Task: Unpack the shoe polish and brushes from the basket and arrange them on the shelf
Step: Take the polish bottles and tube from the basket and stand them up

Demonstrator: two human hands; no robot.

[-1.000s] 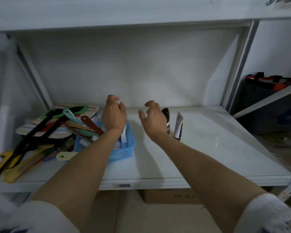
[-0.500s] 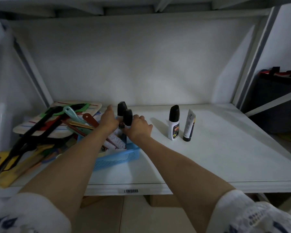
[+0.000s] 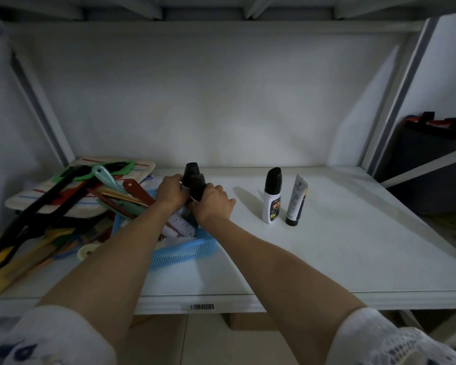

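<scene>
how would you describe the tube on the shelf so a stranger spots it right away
Look at the white shelf, right of the blue basket, where two containers stand upright side by side. The tube is the right-hand one: flat and slim, white on one face and dark on the other, standing on its black cap, while the bottle beside it is rounder with a black top.

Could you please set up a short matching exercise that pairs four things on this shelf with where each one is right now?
Things:
1. black-capped white bottle
2. tube
3. white brush
4. second black-capped bottle

Places:
A. lying in the blue basket
B. gripped by the right hand
C. standing on the shelf, rightmost of the pair
D. standing on the shelf, just left of the tube

Pairs: 1-D, 2-C, 3-A, 4-B
</scene>
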